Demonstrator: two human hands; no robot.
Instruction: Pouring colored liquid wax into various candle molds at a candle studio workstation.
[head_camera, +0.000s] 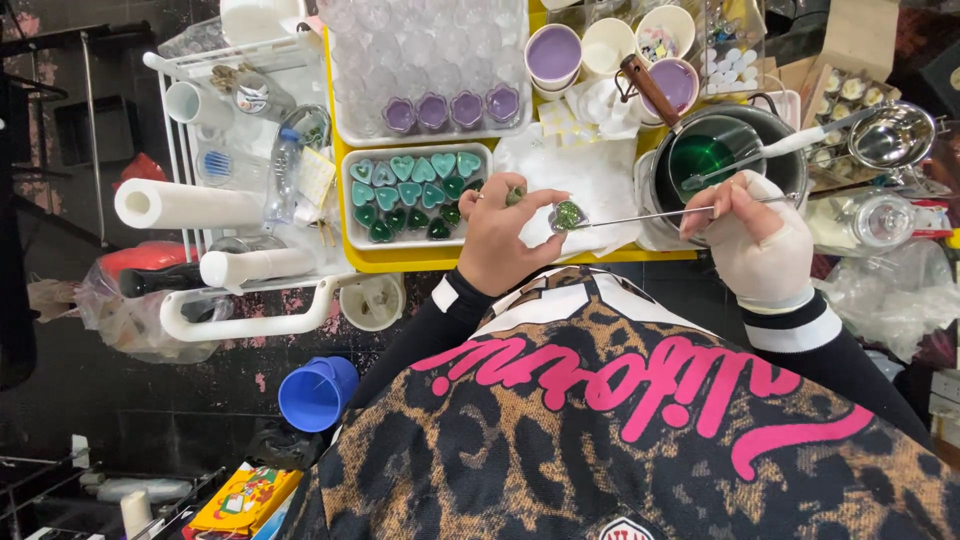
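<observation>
My left hand (497, 243) holds a small clear heart-shaped cup (568, 215) with glittery green filling, over a white cloth (590, 175). My right hand (762, 248), in a white glove, grips a long thin metal spoon (650, 214); the spoon's tip touches the cup. Just beyond the right hand stands a dark pot of green liquid (712, 155). Left of my left hand, a white tray (355, 215) holds several teal and dark green heart-shaped cups.
A yellow tabletop (420, 260) carries a tray of clear empty cups with purple ones (450, 108), paper cups of purple liquid (553, 52) and a metal ladle (890, 135). A white cart with a paper roll (185, 203) stands left; a blue cup (315, 392) lies on the floor.
</observation>
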